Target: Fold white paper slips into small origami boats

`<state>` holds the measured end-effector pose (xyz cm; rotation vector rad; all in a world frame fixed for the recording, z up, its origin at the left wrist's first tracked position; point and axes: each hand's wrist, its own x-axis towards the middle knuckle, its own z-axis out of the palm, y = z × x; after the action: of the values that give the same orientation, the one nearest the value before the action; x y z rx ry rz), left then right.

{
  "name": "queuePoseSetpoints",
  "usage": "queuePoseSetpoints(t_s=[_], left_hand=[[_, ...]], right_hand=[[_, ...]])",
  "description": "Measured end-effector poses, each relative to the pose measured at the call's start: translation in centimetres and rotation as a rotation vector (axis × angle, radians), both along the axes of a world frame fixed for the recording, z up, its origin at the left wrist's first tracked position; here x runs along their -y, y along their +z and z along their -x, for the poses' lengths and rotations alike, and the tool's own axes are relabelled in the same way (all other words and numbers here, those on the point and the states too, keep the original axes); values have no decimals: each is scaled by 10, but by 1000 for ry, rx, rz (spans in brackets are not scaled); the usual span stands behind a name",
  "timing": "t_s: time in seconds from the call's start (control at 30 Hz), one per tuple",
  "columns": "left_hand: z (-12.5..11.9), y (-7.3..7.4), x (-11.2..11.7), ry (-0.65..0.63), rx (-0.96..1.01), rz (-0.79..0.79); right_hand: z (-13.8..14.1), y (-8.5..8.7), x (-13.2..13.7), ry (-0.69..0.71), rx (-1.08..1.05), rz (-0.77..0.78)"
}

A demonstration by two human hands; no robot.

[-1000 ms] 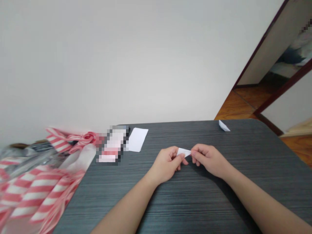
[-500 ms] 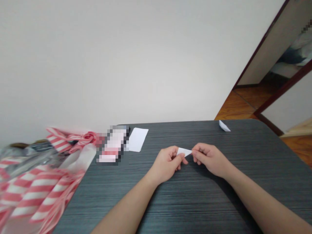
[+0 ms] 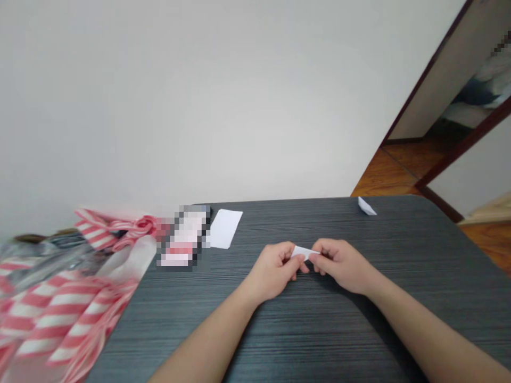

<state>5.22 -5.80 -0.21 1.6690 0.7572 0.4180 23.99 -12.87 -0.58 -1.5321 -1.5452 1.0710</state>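
Note:
Between my two hands is a small piece of folded white paper (image 3: 305, 251), held a little above the dark table (image 3: 287, 335). My left hand (image 3: 277, 270) pinches its left end between thumb and fingers. On the other end, the thumb and fingers of my right hand (image 3: 341, 264) are closed. Much of the paper is covered by my fingertips, so its full shape is hidden. Another folded white paper piece (image 3: 366, 206) rests near the table's far right edge, away from my hands.
A stack of white paper (image 3: 225, 229) lies at the back left, beside a blurred-out phone-like object (image 3: 186, 236). Red-and-white striped fabric (image 3: 59, 314) and clear plastic are heaped left of the table. A white wall (image 3: 239, 106) rises behind; a doorway opens at right.
My right hand has shifted slightly left and taken more of the folded paper's right end. Both hands sit slightly lower, and less of the paper shows.

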Motion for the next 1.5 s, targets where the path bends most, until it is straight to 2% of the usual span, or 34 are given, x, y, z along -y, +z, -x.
queuePoseSetpoints(t_s=[0.17, 0.53, 0.93, 1.13, 1.5], left_hand=[[0, -4, 0, -23, 28, 25], [2, -5, -1, -74, -67, -125], [1, -4, -1, -60, -59, -86], [0, -3, 0, -1, -24, -53], [2, -5, 0, -11, -50, -66]], right_hand=[[1, 4, 0, -15, 33, -36], [2, 4, 0, 17, 37, -43], [-1, 1, 0, -19, -17, -44], [-2, 0, -1, -49, -67, -53], [-4, -4, -2, -1, -55, -17]])
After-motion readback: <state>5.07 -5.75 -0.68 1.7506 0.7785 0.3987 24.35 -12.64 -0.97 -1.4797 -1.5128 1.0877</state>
